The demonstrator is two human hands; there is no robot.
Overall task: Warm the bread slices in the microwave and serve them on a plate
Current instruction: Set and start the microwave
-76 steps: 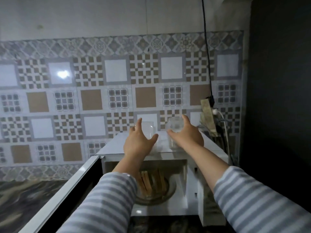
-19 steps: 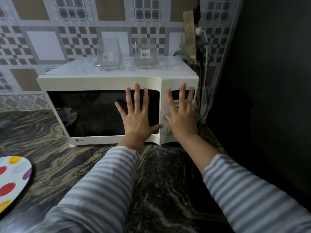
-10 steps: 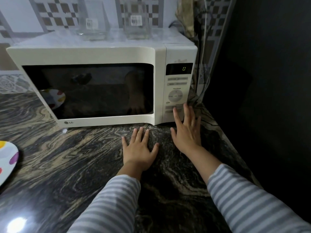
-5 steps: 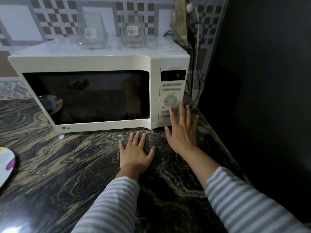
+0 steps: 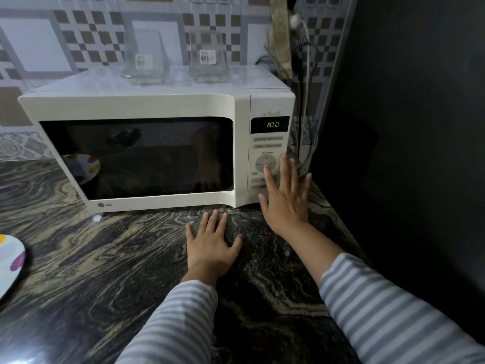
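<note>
Microwave (image 5: pixel 136 106) dial under right hand (image 5: pixel 286 203) forefinger, fingers spread, holding nothing.

Plate (image 5: pixel 10 261) left of microwave (image 5: pixel 136 106)

— What carries everything here?
— A dark marbled stone tabletop (image 5: pixel 105 271).
— And directly on it?
— A white microwave (image 5: pixel 157 106) at the back, a spotted plate (image 5: pixel 10 261) at the left edge, and the left hand (image 5: pixel 211 248) lying flat.
</note>
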